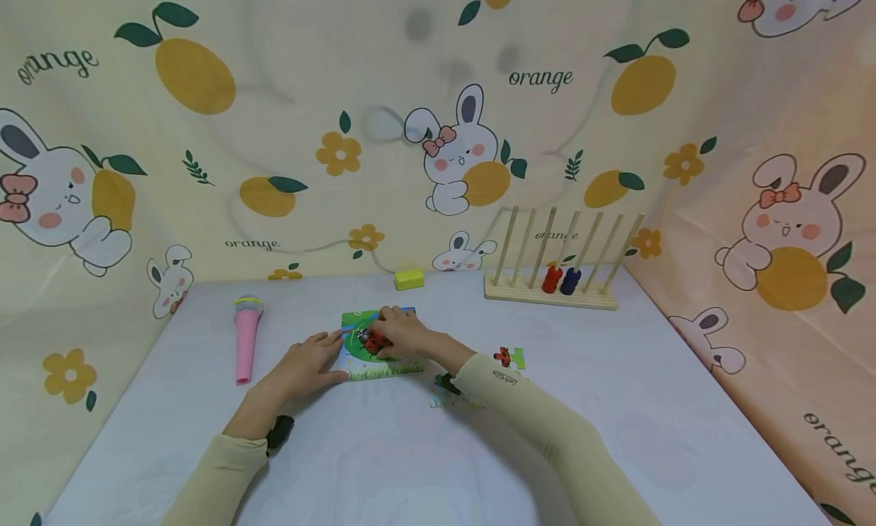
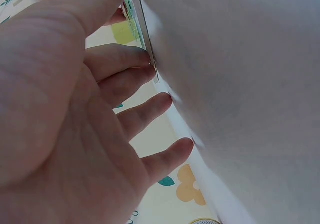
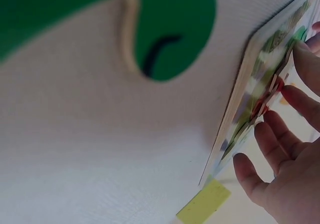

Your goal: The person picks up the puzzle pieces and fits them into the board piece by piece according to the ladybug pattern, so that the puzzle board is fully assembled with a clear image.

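A ladybug jigsaw board point(image 1: 383, 371) with a green, grassy picture lies flat on the table. My left hand point(image 1: 311, 365) rests at its left side, thumb and fingers spread; in the left wrist view, fingertips point(image 2: 145, 58) touch the board's edge. Over the board's middle, my right hand point(image 1: 404, 334) has bent fingers on a red-and-green puzzle piece point(image 3: 262, 101), which sits slightly raised among the others. The fingers partly hide the ladybug. Loose puzzle pieces point(image 1: 509, 357) lie right of the board, some point(image 1: 443, 393) partly covered by my right sleeve.
A pink toy microphone point(image 1: 247, 343) lies at the left. Behind the board sits a yellow block point(image 1: 409, 280). At the back right stands a wooden peg rack point(image 1: 547, 293) with a red bear-shaped piece point(image 1: 552, 280) and a purple one point(image 1: 570, 281). Patterned cloth hangs around the table.
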`<state>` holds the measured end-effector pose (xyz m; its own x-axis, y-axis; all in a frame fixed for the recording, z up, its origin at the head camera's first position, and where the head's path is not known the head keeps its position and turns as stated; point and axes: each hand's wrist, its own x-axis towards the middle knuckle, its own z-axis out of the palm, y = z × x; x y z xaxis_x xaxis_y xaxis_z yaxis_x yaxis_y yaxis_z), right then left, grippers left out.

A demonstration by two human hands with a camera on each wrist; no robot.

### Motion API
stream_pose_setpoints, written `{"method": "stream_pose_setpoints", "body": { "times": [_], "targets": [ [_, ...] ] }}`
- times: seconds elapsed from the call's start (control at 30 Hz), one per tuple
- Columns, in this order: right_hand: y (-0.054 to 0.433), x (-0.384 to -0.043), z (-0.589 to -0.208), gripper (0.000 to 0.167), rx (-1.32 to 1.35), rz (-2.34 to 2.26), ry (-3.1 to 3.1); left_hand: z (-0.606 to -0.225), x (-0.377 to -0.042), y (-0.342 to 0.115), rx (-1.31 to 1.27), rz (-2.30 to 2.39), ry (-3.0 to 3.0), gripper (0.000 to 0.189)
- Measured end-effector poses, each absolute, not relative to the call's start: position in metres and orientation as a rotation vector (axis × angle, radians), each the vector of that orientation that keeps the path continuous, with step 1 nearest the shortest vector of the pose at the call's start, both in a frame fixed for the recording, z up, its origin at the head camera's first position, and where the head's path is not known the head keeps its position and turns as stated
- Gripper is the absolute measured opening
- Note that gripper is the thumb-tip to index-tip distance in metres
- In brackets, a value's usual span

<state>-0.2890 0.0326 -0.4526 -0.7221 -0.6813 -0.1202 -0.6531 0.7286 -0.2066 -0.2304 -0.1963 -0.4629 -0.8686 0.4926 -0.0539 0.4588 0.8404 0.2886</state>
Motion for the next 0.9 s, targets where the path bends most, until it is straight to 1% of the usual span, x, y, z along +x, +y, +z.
{"method": "stream_pose_setpoints", "body": {
  "times": [0.5,0.9],
  "targets": [
    [0.0337,-0.2877,-0.4514,0.045,-1.061,-0.241,2.734,-0.4633,-0.2296,-0.1959,0.738,0.396,2.891,0.075],
    [0.0347,-0.2897,-0.4531,0.041,-1.087,-0.270,2.747,-0.4679,-0.2333,-0.1975,0.739,0.366,2.898,0.076]
  ]
}}
